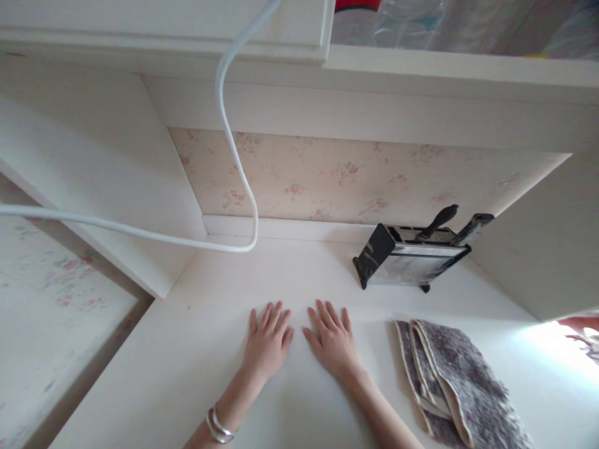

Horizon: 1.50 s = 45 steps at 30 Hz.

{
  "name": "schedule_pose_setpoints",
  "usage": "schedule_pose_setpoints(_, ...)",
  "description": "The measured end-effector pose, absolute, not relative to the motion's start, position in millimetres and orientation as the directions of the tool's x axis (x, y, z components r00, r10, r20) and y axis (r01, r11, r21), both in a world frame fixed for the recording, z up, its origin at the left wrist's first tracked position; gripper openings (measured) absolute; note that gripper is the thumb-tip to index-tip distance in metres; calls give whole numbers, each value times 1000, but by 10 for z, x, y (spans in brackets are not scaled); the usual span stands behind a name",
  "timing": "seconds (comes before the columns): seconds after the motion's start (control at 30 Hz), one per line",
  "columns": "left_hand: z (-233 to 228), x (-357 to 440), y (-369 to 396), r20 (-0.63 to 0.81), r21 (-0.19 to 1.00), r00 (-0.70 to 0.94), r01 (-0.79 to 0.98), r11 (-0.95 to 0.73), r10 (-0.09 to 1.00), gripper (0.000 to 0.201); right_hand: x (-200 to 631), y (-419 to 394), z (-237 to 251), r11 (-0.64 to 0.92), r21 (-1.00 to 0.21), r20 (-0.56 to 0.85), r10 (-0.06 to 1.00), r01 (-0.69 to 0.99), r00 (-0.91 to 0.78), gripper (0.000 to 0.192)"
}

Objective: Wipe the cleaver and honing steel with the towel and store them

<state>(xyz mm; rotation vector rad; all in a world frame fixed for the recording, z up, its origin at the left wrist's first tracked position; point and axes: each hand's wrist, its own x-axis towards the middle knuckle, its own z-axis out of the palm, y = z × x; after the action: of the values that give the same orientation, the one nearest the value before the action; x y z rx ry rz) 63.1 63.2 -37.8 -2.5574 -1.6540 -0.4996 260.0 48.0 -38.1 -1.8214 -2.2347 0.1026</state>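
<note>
Both hands, left hand (267,337) and right hand (333,340), lie flat, open, holding nothing; folded cloth (456,380) just right of right hand: judged soft, light; grasp at fold.

Bare forearms without sleeves, silver bangle (219,426) on the left wrist, no rings visible

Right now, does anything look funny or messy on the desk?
Only small things. The white cable hangs loose across the view and loops down by the desk. The folded cloth lies slanted. Both hands, left and right, rest flat. Nothing is spilled or broken.
</note>
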Motion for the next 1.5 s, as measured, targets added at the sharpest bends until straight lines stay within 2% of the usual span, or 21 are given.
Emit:
schedule_pose_setpoints(0.13,-390,638,633,322,128,369,896,-426,872,40,2629,497,-407,221,-220,162,969,950,-187,52)
schedule_pose_setpoints(0.27,-395,668,615,333,112,354,905,-409,874,40,2637,486,-396,249,-279,226,956,927,-189,47)
schedule_pose_setpoints(0.37,-443,660,631,305,79,390,899,-432,869,42,2487,352,-265,405,-344,311,900,847,-304,43)
schedule_pose_setpoints(0.43,-491,657,662,275,67,480,855,-514,833,43,2282,200,-128,585,-356,369,805,729,-466,47)
schedule_pose_setpoints(0.53,-534,717,709,249,68,592,779,-623,767,42,1898,-15,49,820,-279,458,572,501,-681,50)
schedule_pose_setpoints(0.6,-523,801,722,241,71,618,758,-649,748,43,1680,-87,96,891,-198,493,451,409,-744,45)
schedule_pose_setpoints(0.67,-484,883,719,239,81,635,740,-667,734,42,1542,-96,89,910,-147,492,407,388,-769,41)
schedule_pose_setpoints(0.87,-391,932,707,246,112,644,724,-681,725,41,1512,-6,-7,895,-152,487,437,420,-756,31)
schedule_pose_setpoints(1.03,-451,905,761,281,151,641,705,-693,714,39,1561,24,-42,850,-189,484,517,492,-706,30)
schedule_pose_setpoints(1.17,-489,886,792,303,210,627,690,-692,717,37,1574,28,-20,857,-191,474,508,479,-720,34)
schedule_pose_setpoints(1.27,-462,842,788,298,264,615,681,-683,730,37,1652,30,25,864,-248,454,503,438,-736,45)
schedule_pose_setpoints(1.37,-400,795,766,290,299,631,655,-694,720,35,1881,60,36,811,-333,463,585,480,-666,52)
schedule_pose_setpoints(1.5,-326,793,737,266,323,638,648,-690,723,34,2426,181,-97,635,-339,474,753,694,-456,56)
